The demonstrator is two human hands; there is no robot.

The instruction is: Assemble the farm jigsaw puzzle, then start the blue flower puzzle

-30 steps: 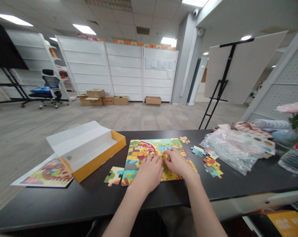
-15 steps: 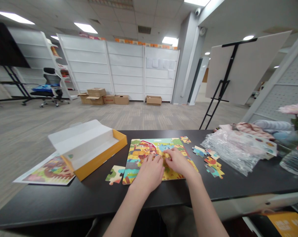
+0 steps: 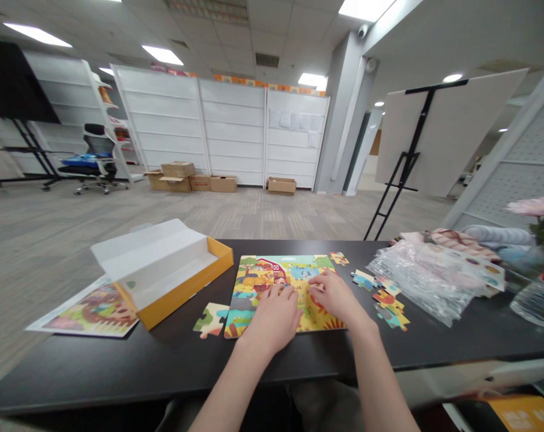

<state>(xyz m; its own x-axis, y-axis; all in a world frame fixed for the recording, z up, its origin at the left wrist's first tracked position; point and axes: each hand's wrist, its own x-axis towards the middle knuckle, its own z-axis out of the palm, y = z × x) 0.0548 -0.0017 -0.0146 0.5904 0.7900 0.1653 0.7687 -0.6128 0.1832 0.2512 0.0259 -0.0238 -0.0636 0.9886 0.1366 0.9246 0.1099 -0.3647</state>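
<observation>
A brightly coloured farm jigsaw puzzle (image 3: 249,294) lies on the black table in front of me. My left hand (image 3: 276,309) rests palm down over its middle, fingers loosely stretched and hiding part of the picture. To the right of it, my right hand (image 3: 332,294) has bent fingers and thumb on a yellow puzzle piece (image 3: 319,321) at the puzzle's lower right. The hand covers much of that piece, whose lower edge lies in line with the puzzle's. A loose piece (image 3: 211,319) touches or nearly touches the left side.
More loose pieces (image 3: 391,306) lie to the right, and a small one (image 3: 339,258) by the top right corner. An open yellow box (image 3: 186,297) and a picture sheet (image 3: 89,309) stand left. Crumpled plastic (image 3: 420,276) and a glass vase (image 3: 537,300) are at right.
My right hand has shifted slightly right. The piece beneath it, which stuck out past the lower right edge, now lies in line with the puzzle. My left hand stays in place.
</observation>
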